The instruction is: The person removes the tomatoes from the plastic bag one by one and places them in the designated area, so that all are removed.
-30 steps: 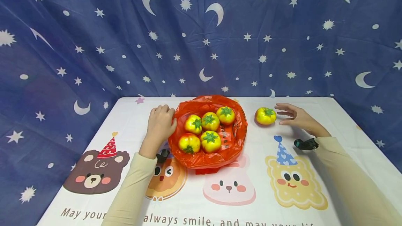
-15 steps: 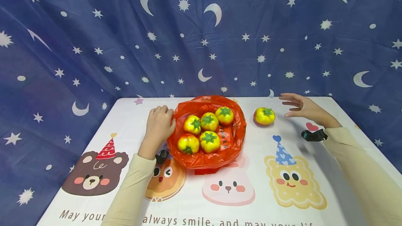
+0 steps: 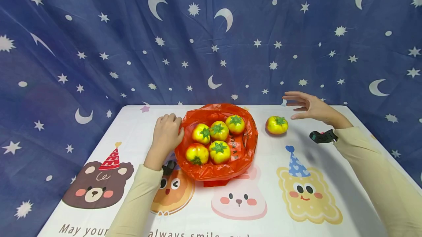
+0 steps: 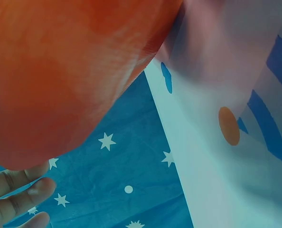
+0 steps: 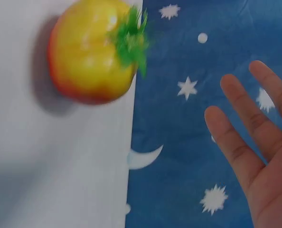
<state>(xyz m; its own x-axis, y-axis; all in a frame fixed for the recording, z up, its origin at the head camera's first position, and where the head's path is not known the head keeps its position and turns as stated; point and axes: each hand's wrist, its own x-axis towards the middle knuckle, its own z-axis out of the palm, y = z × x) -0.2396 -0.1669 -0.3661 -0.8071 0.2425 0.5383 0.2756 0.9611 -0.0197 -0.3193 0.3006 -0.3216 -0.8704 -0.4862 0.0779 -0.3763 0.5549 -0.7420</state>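
My left hand [image 3: 166, 132] grips the left rim of a red plastic bag [image 3: 211, 173], whose mouth is spread wide. Several yellow-red tomatoes [image 3: 219, 130] with green leafy tops lie inside the bag. In the left wrist view, the bag [image 4: 70, 71] fills the upper left, above the left fingers [image 4: 39, 190]. One more tomato [image 3: 276, 125] sits on the table, right of the bag. Above and to the right of it hovers my right hand [image 3: 311, 107], fingers extended, holding nothing. The right wrist view shows that tomato [image 5: 91, 52] apart from the right fingers [image 5: 233, 142].
A white tablecloth [image 3: 194, 226] printed with cartoon figures and lettering covers the table. Behind it hangs a blue curtain [image 3: 184, 43] with moons and stars. A dark strap device is on each wrist, the right one [image 3: 321, 136] in plain sight.
My right hand first drew away rightward from the lone tomato and rose. Since then it has shifted back left, higher up. The left hand stays at the bag rim; the tomatoes keep their places.
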